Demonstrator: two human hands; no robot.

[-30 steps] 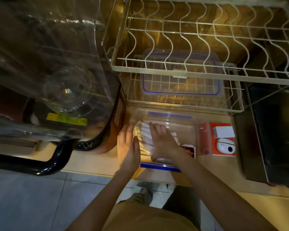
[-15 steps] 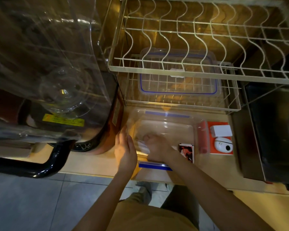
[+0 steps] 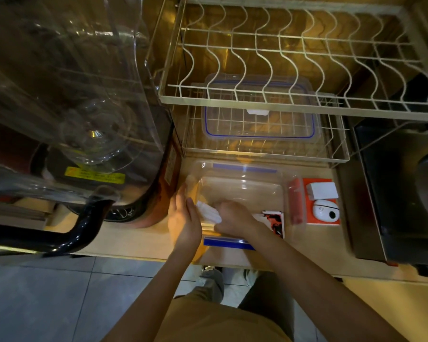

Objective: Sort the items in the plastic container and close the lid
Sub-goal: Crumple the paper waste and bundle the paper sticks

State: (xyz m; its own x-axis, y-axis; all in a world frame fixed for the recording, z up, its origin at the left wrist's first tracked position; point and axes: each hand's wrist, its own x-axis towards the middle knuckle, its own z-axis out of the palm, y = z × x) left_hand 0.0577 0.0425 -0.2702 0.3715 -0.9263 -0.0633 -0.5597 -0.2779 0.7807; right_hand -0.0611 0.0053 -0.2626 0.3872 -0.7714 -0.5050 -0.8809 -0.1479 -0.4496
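Dim, amber-tinted throughout. Glare streaking the clear plastic dome [image 3: 67, 99] at nine o'clock. Motion-blurred around both hands. Bowed by wide-angle distortion toward the edges.

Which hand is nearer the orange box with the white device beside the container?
Right. The right hand is inside the plastic container, closed on white items; the orange box lies past the container's right wall. The left hand rests outside the opposite wall.
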